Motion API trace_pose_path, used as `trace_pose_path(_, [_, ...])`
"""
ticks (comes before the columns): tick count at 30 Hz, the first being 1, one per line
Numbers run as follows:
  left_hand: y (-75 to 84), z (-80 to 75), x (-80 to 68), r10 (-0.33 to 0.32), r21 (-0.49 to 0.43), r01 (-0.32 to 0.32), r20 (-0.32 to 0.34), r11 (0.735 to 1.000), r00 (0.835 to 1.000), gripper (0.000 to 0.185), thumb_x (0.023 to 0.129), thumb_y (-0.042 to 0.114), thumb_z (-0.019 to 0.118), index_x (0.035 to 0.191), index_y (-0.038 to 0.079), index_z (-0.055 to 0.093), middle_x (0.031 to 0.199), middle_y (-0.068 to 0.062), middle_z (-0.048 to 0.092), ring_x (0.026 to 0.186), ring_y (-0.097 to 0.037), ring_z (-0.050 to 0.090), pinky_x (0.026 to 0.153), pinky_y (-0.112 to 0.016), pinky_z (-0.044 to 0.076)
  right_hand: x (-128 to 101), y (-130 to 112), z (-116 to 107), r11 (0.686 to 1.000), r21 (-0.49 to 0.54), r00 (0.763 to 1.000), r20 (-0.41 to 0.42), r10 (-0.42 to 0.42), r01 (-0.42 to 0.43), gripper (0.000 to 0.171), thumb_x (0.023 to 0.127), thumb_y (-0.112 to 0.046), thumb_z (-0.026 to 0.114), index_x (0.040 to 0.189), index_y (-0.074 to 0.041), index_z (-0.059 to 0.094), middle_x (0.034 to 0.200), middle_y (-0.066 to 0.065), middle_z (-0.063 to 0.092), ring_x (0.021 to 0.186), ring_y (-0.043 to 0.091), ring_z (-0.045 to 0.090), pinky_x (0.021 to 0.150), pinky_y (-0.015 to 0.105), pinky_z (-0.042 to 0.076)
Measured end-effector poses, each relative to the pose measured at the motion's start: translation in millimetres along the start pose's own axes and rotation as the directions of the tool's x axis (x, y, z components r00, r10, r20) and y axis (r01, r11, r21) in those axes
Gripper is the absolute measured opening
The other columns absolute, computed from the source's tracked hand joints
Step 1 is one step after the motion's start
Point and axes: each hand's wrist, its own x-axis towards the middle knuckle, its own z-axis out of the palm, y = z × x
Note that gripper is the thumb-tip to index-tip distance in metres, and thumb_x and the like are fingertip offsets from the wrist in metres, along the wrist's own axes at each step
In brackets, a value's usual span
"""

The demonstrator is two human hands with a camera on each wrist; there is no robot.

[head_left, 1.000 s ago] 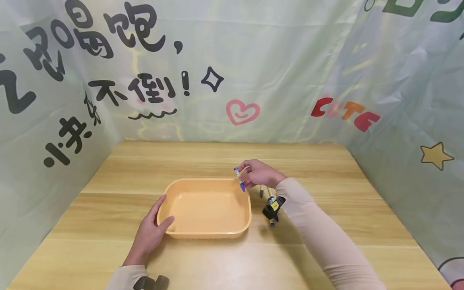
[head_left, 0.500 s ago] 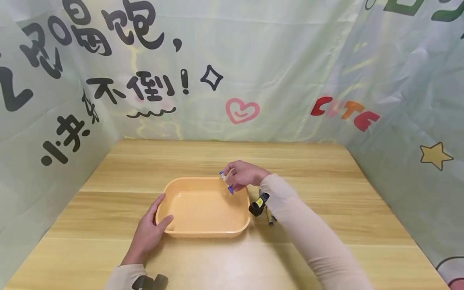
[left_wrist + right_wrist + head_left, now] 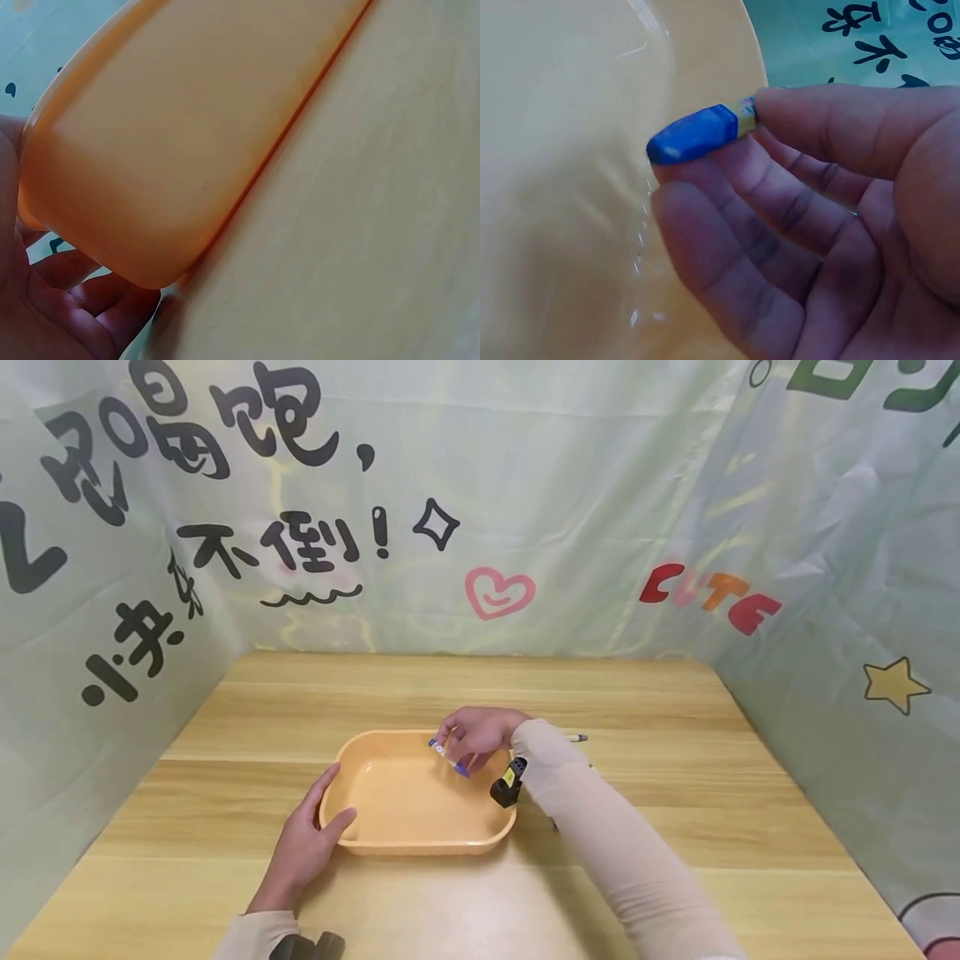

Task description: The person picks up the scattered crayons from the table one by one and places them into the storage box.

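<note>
A blue crayon [image 3: 448, 757] with a pale paper wrapper is pinched between the thumb and fingers of my right hand [image 3: 480, 735], over the back right part of an orange plastic tray [image 3: 408, 810]. Up close in the right wrist view, the crayon's blue rounded end [image 3: 694, 135] points away from my thumb, above the tray floor. My left hand [image 3: 306, 847] grips the tray's left side, thumb over the rim and fingers outside it. In the left wrist view the tray's outer wall [image 3: 172, 150] lies against those fingers.
To the right of the tray, another crayon [image 3: 577, 738] lies on the wooden table [image 3: 675, 793]. My right forearm [image 3: 600, 827] hides most of the other crayons there. Printed fabric walls [image 3: 585, 527] stand at the back and sides.
My right hand has carried the blue crayon leftward from the tray's back right corner to over its inside, dropping slightly. The left hand and tray have stayed in place.
</note>
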Motion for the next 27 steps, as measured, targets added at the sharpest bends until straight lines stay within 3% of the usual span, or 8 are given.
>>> trace_pose_path(9, [0.2,-2.9,-1.5,-0.015,0.006,0.015,0.023,1.000,1.000,0.070,0.097,0.021,0.062,0.155,0.013,0.024,0.156,-0.019,0.024,0.136,-0.037,0.034,0.089,-0.005,0.033,13,-4,21,0.984,-0.170,0.996,0.051,0.069,-0.059,0.018,0.090,0.002,0.062,0.103,-0.010,0.058,0.071,0.006,0.058,0.060,0.016,0.058,0.061,0.033,0.056])
trace_pose_path(17, [1.0,-1.9,-0.1,-0.004,0.005,0.004,0.027,1.000,1.000,0.069,0.097,0.020,0.062,0.154,0.013,0.024,0.156,-0.020,0.024,0.135,-0.038,0.036,0.089,-0.007,0.036,21,-6,30,0.961,-0.264,0.993,0.057,0.099,-0.081,0.019,0.089,0.005,0.059,0.099,-0.010,0.057,0.059,0.003,0.047,0.047,0.010,0.042,0.045,0.020,0.034])
trace_pose_path(27, [0.0,-2.0,-0.3,-0.013,0.034,0.012,0.022,0.999,1.000,0.069,0.096,0.022,0.063,0.154,0.016,0.026,0.154,-0.020,0.028,0.132,-0.036,0.041,0.090,-0.012,0.039,28,-6,43,0.888,-0.455,0.998,-0.044,0.054,-0.068,0.016,0.087,0.001,0.068,0.094,-0.011,0.060,0.090,-0.001,0.050,0.055,0.008,0.045,0.051,0.018,0.036])
